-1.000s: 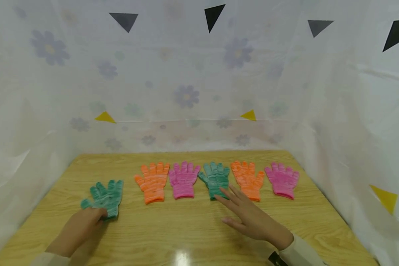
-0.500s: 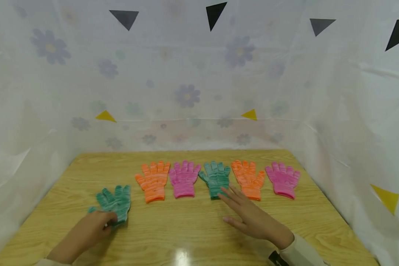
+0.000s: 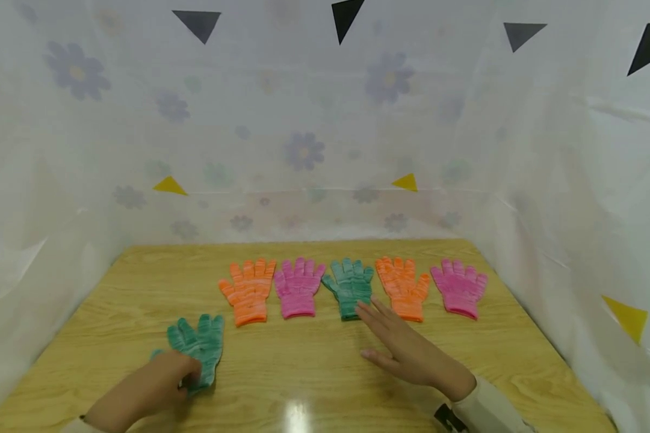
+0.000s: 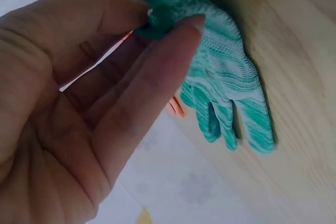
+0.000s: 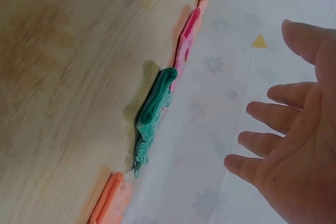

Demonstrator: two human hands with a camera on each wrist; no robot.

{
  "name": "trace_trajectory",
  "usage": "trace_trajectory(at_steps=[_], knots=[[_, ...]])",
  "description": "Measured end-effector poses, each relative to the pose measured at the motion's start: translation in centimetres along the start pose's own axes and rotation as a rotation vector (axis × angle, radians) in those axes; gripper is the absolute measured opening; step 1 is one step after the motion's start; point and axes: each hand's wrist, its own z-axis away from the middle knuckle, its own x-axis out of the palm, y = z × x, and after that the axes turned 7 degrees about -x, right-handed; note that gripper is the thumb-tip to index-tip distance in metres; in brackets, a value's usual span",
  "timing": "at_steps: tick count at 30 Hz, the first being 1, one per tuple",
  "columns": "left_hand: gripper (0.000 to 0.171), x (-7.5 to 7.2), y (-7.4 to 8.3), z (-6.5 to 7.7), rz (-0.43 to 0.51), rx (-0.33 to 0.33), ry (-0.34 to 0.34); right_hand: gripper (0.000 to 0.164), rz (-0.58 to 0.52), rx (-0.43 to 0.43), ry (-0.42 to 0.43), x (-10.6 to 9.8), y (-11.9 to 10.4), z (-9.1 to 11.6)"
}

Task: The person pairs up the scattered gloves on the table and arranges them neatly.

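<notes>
Located at the near left of the wooden table (image 3: 281,385): green glove (image 3: 206,346), pinched at the cuff between thumb and forefinger of the left hand (image 3: 159,382), with fingertips toward the far side. Partly hidden behind the same hand: cuff and thumb side. Set just left and near of the left orange glove (image 3: 248,291), with a strip of table between. Cannot tell whether raised or resting. Arranged farther off in a row, left to right, with cuffs toward the near side: left orange glove, left pink glove (image 3: 298,287), second green glove (image 3: 349,285), right orange glove (image 3: 403,288), right pink glove (image 3: 458,288). Standing in the way on the near right of this row: right hand (image 3: 408,352), with fingers extended and slightly spread. Overlapped by its fingertips in the head view: cuff of the second green glove. Cannot tell whether touching. Hung behind the table: pale floral sheet (image 3: 341,114).
</notes>
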Motion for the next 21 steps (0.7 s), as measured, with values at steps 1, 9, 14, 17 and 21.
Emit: trace_trajectory(at_steps=[1,9,14,17,21], knots=[[0.024,0.0,0.1,0.1,0.002,0.003,-0.010,0.068,-0.002,-0.002,-0.001,0.0,0.0,0.0],[0.027,-0.1,0.6,0.6,-0.047,-0.037,-0.015,0.072,0.008,0.010,-0.007,0.2,0.1,0.1],[0.027,-0.1,1.1,0.4,0.015,0.006,-0.072,0.071,-0.014,0.022,-0.007,0.2,0.3,0.3],[0.027,-0.1,1.5,0.1,0.070,0.034,-0.125,0.071,-0.022,0.025,-0.010,0.1,0.4,0.3],[0.028,0.1,2.0,-0.1,0.102,0.024,-0.183,0.070,-0.025,0.019,-0.018,0.0,0.5,0.3]])
